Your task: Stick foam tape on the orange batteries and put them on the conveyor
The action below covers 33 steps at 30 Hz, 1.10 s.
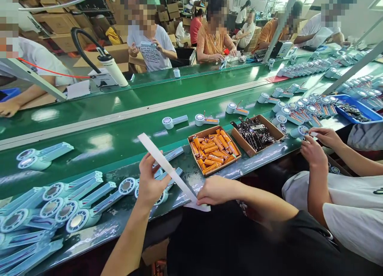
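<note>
My left hand (151,178) is closed around a long, flat white strip (163,160), which slants from upper left down to the right. At the lower end of that strip, my right hand (217,191) pinches it between thumb and fingers. A small white flap (200,207) hangs just below the right fingertips; whether it belongs to the strip I cannot tell. Behind and beneath my left hand lie several light-blue fan housings (127,185) with handles, partly hidden by the hand. A carton of orange-wrapped battery cells (214,150) stands just beyond my right hand.
A carton of black circuit boards (257,134) adjoins the cells. More housings (64,208) are piled at left, and others (206,119) sit on the green belt (119,128). At right, a co-worker's hands (317,144) work on a housing near a blue tray (359,108).
</note>
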Each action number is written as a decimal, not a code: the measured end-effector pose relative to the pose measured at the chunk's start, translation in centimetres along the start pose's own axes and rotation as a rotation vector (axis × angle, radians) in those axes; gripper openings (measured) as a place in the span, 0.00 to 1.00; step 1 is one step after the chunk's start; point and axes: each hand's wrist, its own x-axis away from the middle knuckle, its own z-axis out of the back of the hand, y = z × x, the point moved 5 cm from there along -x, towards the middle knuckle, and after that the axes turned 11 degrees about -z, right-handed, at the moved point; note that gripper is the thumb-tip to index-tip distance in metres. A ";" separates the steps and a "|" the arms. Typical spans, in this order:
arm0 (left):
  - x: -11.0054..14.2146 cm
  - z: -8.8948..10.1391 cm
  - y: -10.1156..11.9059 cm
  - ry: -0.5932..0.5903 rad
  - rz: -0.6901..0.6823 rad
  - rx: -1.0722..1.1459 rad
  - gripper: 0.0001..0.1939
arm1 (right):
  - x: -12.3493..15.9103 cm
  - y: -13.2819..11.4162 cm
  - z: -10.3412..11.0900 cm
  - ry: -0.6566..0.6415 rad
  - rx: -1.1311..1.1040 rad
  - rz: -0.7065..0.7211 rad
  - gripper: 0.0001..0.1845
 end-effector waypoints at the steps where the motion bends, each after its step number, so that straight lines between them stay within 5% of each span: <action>1: 0.5 -0.1 -0.6 0.016 0.092 0.075 0.33 | -0.4 0.7 0.7 0.012 0.060 -0.018 0.13; 5: 1.8 -0.5 -0.3 0.041 0.151 0.137 0.35 | -2.1 6.3 7.4 0.394 0.199 -0.237 0.18; 7: 1.9 -1.0 0.4 0.014 0.112 0.113 0.33 | -3.2 9.0 9.4 0.429 0.378 -0.320 0.21; 10: 2.2 -2.0 1.2 -0.070 0.050 0.054 0.32 | -4.7 11.5 9.7 0.326 0.533 -0.304 0.21; 14: 2.4 -2.9 1.7 -0.148 -0.068 -0.089 0.32 | -4.5 12.5 10.0 0.428 0.319 -0.270 0.17; 18: 2.2 -3.1 3.0 -0.181 -0.269 -0.267 0.26 | -1.5 12.5 11.4 0.722 -0.330 -0.220 0.22; 21: 1.9 -3.3 4.1 -0.223 -0.373 -0.382 0.23 | 0.4 11.3 10.6 0.746 -0.794 -0.117 0.29; 28: 1.3 -4.0 6.3 -0.290 -0.428 -0.530 0.25 | 3.4 6.5 9.2 0.938 -0.445 -0.117 0.17; 33: 0.9 -4.2 7.0 -0.300 -0.436 -0.559 0.25 | 3.8 5.5 7.6 0.984 -0.380 -0.086 0.19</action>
